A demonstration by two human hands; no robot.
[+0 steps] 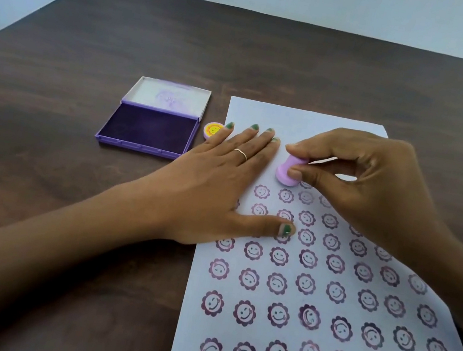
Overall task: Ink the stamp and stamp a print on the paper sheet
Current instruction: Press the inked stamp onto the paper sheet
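Note:
A white paper sheet (305, 120) lies on the table, covered with several rows of purple smiley flower prints. My right hand (371, 181) pinches a small lilac stamp (287, 174) between thumb and fingers; the stamp stands tilted with its base on the paper, just above the top row of prints. My left hand (217, 179) lies flat with fingers spread on the left part of the sheet. The purple ink pad (147, 128) sits open to the left of the paper, its lid raised behind it.
The stamp's round pink cap (211, 130) with a yellow smiley lies between the ink pad and the paper. The dark wooden table (245, 54) stretches back to a pale wall. Blank paper shows above the stamp.

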